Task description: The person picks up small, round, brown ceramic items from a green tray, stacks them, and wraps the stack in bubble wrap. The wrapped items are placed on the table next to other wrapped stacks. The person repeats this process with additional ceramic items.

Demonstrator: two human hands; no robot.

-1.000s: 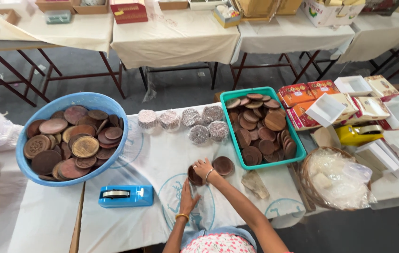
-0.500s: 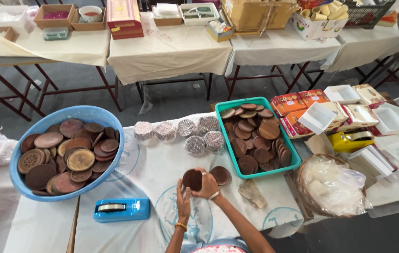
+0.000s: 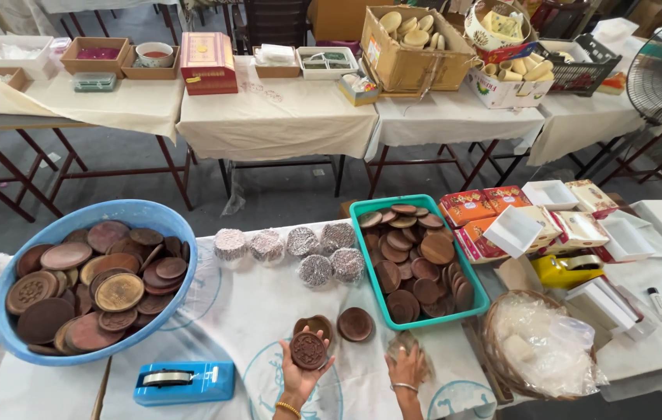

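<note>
Head view, change: half a second back both hands met around one brown disc over the cloth; they have since parted, and the camera has tipped up to take in more of the far tables.
Left hand [image 3: 302, 375]: palm up, fingers spread under a carved disc [image 3: 308, 350], which rests on the palm and is raised just off the table [image 3: 268, 311].
Right hand [image 3: 407, 365]: has moved to the right and lies flat, fingers spread, on a crumpled clear wrapper [image 3: 402, 344] on the table; it grips nothing solid that can be seen.
Disc position: near the front edge, between the blue tape dispenser [image 3: 184, 382] and the right hand.
Nearby discs: two more lie on the cloth just behind the held one, one at [image 3: 314, 325] and one at [image 3: 356, 323].
Meaning: judged from the split, the disc is now carried by one hand alone while the other sees to the wrapper.
Left of scene: blue basin [image 3: 152, 214] heaped with brown discs and moulds.
Centre: foil-wrapped rounds [image 3: 316, 270] in a cluster, beside a green tray [image 3: 362, 208] stacked with discs.
Right of scene: red and white boxes [image 3: 511, 229], a yellow tape dispenser [image 3: 568, 272], and a basket [image 3: 494, 342] of clear bags.
</note>
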